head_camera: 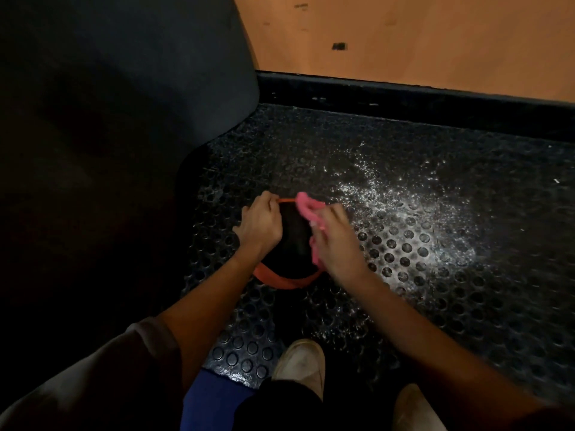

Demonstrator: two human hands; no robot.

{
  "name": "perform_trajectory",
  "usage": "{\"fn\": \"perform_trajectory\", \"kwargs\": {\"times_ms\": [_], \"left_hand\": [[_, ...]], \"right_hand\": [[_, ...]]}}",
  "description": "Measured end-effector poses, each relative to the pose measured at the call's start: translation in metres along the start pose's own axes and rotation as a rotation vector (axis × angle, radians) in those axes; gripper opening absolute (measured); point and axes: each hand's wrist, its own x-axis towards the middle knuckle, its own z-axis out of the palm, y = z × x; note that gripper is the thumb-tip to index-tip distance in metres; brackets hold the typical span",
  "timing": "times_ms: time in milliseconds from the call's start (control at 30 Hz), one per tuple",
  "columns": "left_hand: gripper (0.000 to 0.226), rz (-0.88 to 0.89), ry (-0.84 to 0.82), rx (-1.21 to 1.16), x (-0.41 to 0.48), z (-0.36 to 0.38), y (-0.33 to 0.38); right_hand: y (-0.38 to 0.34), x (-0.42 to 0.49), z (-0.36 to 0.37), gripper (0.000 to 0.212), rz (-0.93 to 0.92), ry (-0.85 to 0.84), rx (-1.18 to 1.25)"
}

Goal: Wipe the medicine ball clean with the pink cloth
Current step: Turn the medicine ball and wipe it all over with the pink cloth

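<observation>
Studded rubber mat (435,290) lay open rightward to the black baseboard (404,98); a dark bulky shape (109,119) crowded the left. The medicine ball (295,241) sat between both hands: left hand (259,225) curled over its left side, right hand (336,244) clutching the pink cloth (306,206) against its right.

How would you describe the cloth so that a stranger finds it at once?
On the black studded mat lies a dark ball with an orange band. The cloth is bunched in the right hand on the ball's right side. It alone is pink.
</observation>
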Motion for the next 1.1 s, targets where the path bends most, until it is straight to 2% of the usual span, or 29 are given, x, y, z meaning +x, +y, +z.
{"fn": "perform_trajectory", "kwargs": {"times_ms": [67, 100, 200, 333, 400, 500, 600, 733, 867, 1000, 1100], "left_hand": [[0.035, -0.010, 0.009, 0.039, -0.001, 0.002, 0.000], [0.035, -0.012, 0.013, 0.055, -0.002, 0.003, 0.001], [0.034, -0.017, 0.005, 0.095, 0.000, 0.004, 0.008], [0.034, -0.026, -0.021, 0.116, 0.004, 0.005, 0.011], [0.035, -0.024, -0.024, 0.120, 0.002, 0.007, 0.011], [0.035, -0.021, -0.009, 0.138, -0.003, 0.009, 0.012], [0.036, -0.009, -0.002, 0.172, -0.007, 0.013, 0.016], [0.034, -0.017, -0.009, 0.180, -0.004, 0.013, 0.022], [0.034, -0.023, -0.006, 0.172, -0.001, 0.013, 0.020], [0.034, -0.027, 0.017, 0.188, -0.006, 0.017, 0.018], [0.036, -0.107, 0.032, 0.155, -0.004, 0.017, 0.018]], "right_hand": [[0.019, 0.006, -0.008, 0.034, 0.143, 0.017, -0.053], [0.023, 0.007, -0.008, 0.035, 0.144, 0.020, -0.062], [0.001, 0.001, -0.003, 0.038, -0.011, 0.022, -0.011], [-0.019, -0.013, 0.002, 0.029, -0.219, -0.119, -0.071], [-0.010, -0.006, -0.002, 0.030, -0.203, -0.073, -0.080], [0.001, 0.015, -0.005, 0.027, -0.078, 0.031, -0.089], [0.005, 0.032, -0.003, 0.019, 0.026, -0.010, -0.113], [-0.007, 0.013, -0.003, 0.041, -0.050, 0.007, -0.120], [-0.021, -0.025, 0.001, 0.030, -0.135, -0.026, -0.094], [-0.011, -0.001, 0.001, 0.024, -0.079, 0.080, -0.112], [-0.009, 0.023, 0.000, 0.016, 0.003, 0.038, -0.136]]}}
